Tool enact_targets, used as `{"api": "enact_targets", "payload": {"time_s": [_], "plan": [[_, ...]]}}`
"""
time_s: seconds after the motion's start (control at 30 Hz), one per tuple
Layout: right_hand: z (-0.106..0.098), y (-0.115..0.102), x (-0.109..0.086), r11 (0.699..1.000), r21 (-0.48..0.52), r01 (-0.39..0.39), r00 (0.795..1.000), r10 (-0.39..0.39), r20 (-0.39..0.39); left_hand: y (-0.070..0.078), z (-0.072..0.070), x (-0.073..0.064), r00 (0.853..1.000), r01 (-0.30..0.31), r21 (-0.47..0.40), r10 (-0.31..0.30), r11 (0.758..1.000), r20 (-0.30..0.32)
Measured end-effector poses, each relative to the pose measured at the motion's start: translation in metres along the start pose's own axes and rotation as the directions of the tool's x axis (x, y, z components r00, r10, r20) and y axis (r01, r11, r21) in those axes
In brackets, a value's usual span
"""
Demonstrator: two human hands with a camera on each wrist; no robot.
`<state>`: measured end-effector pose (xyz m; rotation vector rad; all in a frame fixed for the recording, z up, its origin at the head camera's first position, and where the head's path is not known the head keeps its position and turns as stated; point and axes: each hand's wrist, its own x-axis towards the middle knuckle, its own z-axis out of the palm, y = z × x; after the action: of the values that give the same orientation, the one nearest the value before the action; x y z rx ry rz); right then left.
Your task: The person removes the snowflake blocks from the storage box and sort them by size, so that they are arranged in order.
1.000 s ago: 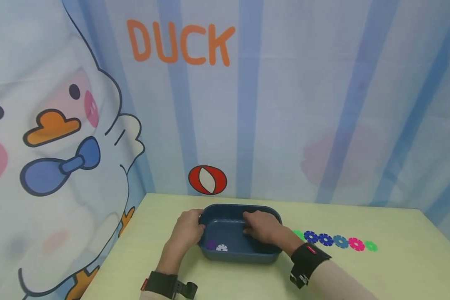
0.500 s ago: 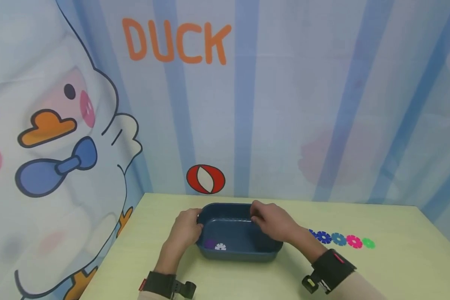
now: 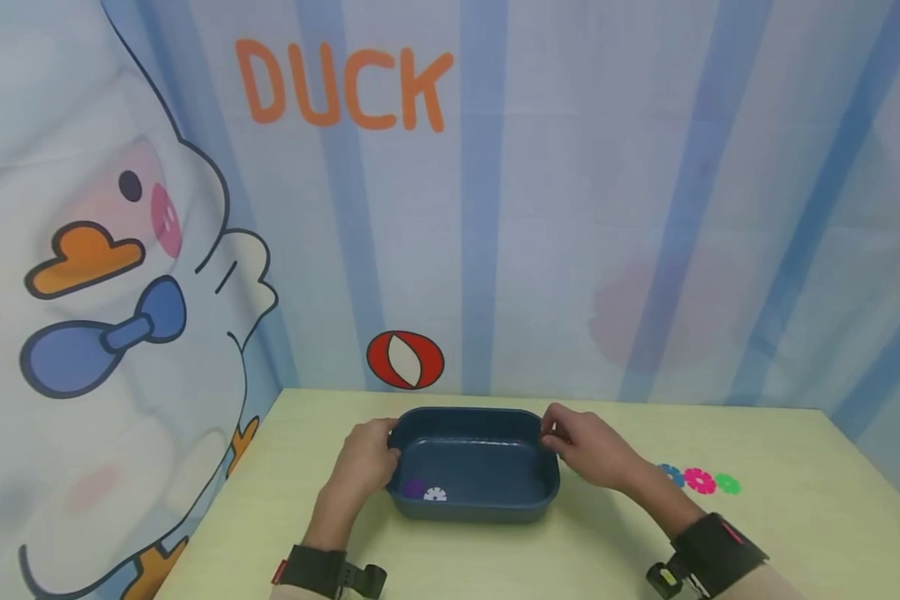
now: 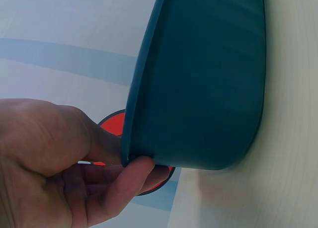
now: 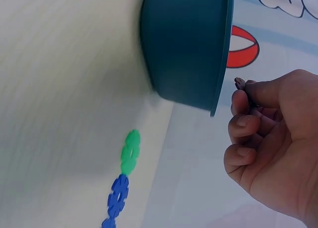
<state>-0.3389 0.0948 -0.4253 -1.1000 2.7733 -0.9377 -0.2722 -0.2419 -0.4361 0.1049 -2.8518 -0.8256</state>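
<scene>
A dark blue plastic basin (image 3: 472, 512) rests on the table. My left hand (image 3: 362, 457) grips its left end, with the rim held between thumb and fingers in the left wrist view. Inside, near the front left, lie a purple notched disc (image 3: 414, 488) and a white notched disc (image 3: 435, 494). My right hand (image 3: 588, 450) is raised just beyond the basin's right end. Its thumb and forefinger pinch a small dark notched disc (image 5: 240, 83), seen nearly edge-on in the right wrist view; the head view hides it.
To the right on the pale table (image 3: 510, 558) runs a row of notched discs, with a pink disc (image 3: 700, 481) and a green disc (image 3: 728, 484) at its end. My right forearm covers part of this row. A printed duck curtain (image 3: 555, 208) hangs behind.
My right hand has come up out of the basin and moved right past its rim. The left hand keeps its grip; the basin and the discs inside stay put.
</scene>
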Motion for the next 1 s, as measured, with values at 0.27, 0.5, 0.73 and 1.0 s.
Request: {"api": "enact_targets", "payload": {"time_s": [0.27, 0.5, 0.73, 1.0], "plan": [[-0.006, 0.016, -0.011, 0.997, 0.023, -0.069, 0.997, 0.07, -0.017, 0.0, 0.001, 0.001, 1.0, 0.004, -0.004, -0.004, 1.0, 0.004], [-0.012, 0.029, -0.026, 0.994, 0.033, -0.105, 0.994, 0.106, -0.023, 0.0, 0.002, 0.0, 1.0, -0.004, 0.003, 0.004, 1.0, -0.005], [-0.015, 0.039, -0.04, 0.993, 0.02, -0.118, 0.992, 0.118, -0.034, 0.001, 0.001, -0.001, 1.0, -0.001, 0.003, 0.001, 1.0, 0.001], [-0.018, 0.056, -0.056, 0.985, 0.03, -0.168, 0.984, 0.169, -0.055, 0.002, 0.001, -0.001, 1.0, 0.003, 0.004, -0.003, 1.0, 0.0]]}}
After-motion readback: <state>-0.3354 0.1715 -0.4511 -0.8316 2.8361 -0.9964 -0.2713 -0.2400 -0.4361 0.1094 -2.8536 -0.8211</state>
